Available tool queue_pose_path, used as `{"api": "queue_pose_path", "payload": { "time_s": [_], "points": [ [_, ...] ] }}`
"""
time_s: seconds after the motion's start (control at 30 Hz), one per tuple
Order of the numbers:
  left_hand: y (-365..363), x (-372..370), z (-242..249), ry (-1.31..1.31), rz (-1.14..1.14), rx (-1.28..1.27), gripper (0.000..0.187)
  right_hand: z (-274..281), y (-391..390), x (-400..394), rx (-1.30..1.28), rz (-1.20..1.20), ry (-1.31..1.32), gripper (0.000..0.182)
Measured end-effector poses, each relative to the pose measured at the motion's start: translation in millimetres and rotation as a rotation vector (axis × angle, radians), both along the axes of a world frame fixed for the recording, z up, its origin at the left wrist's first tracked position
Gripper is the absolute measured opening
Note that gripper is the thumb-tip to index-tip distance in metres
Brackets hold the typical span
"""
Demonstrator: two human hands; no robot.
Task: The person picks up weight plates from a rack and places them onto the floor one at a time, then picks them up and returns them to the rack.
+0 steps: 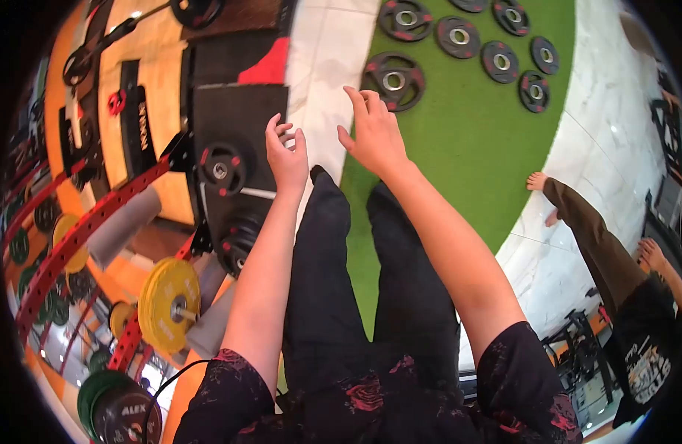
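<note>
the right hand (376, 133) is held out in the air, with the fingers loosely spread and the thumb standing apart; nothing is gripped by it. by the left hand (288, 159), too, nothing is held: its fingers are half curled, and a gap is left between them and the thumb. the two hands are not touching each other.

just beyond the right fingers, the nearest weight plate (393, 69) is seen lying flat on the green turf (459, 133); contact with it does not appear to be made. behind it, more plates (458, 50) are laid flat too, probably so that rolling is prevented. on the left, a single plate (222, 158) is placed on a black mat (245, 111), perhaps for protecting the floor. nearer the body, a yellow plate (159, 303) is set upright on a metal bar, presumably for storage. far right, another person in brown trousers (596, 229) is seen.
</note>
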State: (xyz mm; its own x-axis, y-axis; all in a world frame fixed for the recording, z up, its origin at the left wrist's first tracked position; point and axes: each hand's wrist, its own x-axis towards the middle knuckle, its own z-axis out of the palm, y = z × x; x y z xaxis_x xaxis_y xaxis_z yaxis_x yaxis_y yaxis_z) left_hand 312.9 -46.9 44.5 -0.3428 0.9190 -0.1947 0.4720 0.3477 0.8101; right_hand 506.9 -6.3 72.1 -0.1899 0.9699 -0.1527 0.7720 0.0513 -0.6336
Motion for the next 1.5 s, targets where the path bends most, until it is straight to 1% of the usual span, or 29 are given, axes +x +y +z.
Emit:
{"api": "queue_pose_path", "payload": {
  "time_s": [0.13,0.23,0.33,0.4,0.47,0.57,0.6,0.63,0.67,0.73,0.77,0.8,0.87,0.9,0.93,1.0,1.03,1.1,1.13,1.2,1.27,1.3,1.33,1.4,1.47,1.5],
  "points": [
    [-66,-95,-39,0.085,0.258,-0.045,0.054,-14,-37,-87,-0.004,0.149,0.064,0.074],
    [-114,-171,-68,0.090,0.442,-0.114,0.053,-40,-60,-156,-0.032,0.251,0.064,0.076],
    [-155,-247,-105,0.173,0.548,-0.184,0.054,-76,-77,-217,-0.088,0.325,0.036,0.076],
    [-181,-297,-132,0.186,0.584,-0.222,0.057,-105,-88,-253,-0.099,0.342,0.031,0.075],
    [-194,-338,-160,0.181,0.658,-0.189,0.060,-137,-91,-287,-0.147,0.363,0.004,0.074],
    [-205,-390,-193,0.191,0.695,-0.275,0.065,-189,-98,-332,-0.206,0.367,-0.006,0.072],
    [-207,-409,-209,0.201,0.709,-0.295,0.067,-205,-95,-347,-0.218,0.365,-0.020,0.071],
    [-209,-426,-223,0.184,0.710,-0.339,0.073,-219,-93,-361,-0.254,0.378,-0.029,0.069],
    [-210,-441,-238,0.172,0.724,-0.337,0.073,-232,-90,-375,-0.249,0.391,-0.040,0.069],
    [-210,-475,-280,0.248,0.723,-0.441,0.076,-261,-81,-403,-0.353,0.365,-0.031,0.067],
    [-210,-489,-298,0.154,0.716,-0.461,0.076,-275,-77,-416,-0.357,0.364,-0.020,0.066],
    [-199,-488,-301,0.143,0.722,-0.455,0.076,-290,-74,-429,-0.349,0.370,-0.030,0.066],
    [-171,-478,-290,-0.099,0.785,-0.542,0.079,-317,-70,-453,-0.387,0.321,0.030,0.063],
    [-169,-486,-302,-0.153,0.782,-0.537,0.077,-327,-68,-463,-0.400,0.316,0.048,0.062],
    [-169,-492,-313,-0.159,0.786,-0.534,0.077,-337,-68,-471,-0.396,0.320,0.043,0.062],
    [-172,-504,-333,-0.204,0.814,-0.473,0.074,-350,-64,-490,-0.433,0.324,0.019,0.054],
    [-176,-512,-342,-0.202,0.817,-0.475,0.074,-355,-63,-495,-0.436,0.327,0.020,0.054],
    [-180,-520,-353,-0.215,0.743,-0.423,0.070,-362,-63,-502,-0.403,0.298,-0.024,0.046],
    [-179,-520,-356,-0.219,0.745,-0.423,0.070,-365,-62,-503,-0.402,0.299,-0.027,0.046],
    [-180,-521,-364,-0.090,0.805,-0.453,0.064,-370,-62,-508,-0.300,0.301,-0.047,0.034],
    [-185,-525,-370,-0.048,0.778,-0.433,0.063,-375,-64,-511,-0.254,0.322,-0.073,0.032],
    [-188,-530,-376,-0.009,0.743,-0.418,0.061,-376,-65,-511,-0.213,0.334,-0.103,0.032],
    [-190,-534,-377,-0.033,0.680,-0.386,0.059,-373,-65,-510,-0.216,0.316,-0.119,0.032],
    [-208,-544,-398,0.120,0.651,-0.344,0.055,-366,-72,-502,-0.221,0.283,-0.096,0.027],
    [-204,-528,-369,0.050,0.636,-0.406,0.053,-353,-81,-488,-0.265,0.247,-0.089,0.026],
    [-196,-509,-348,-0.038,0.671,-0.374,0.054,-348,-86,-479,-0.245,0.229,-0.094,0.026]
  ]
}}
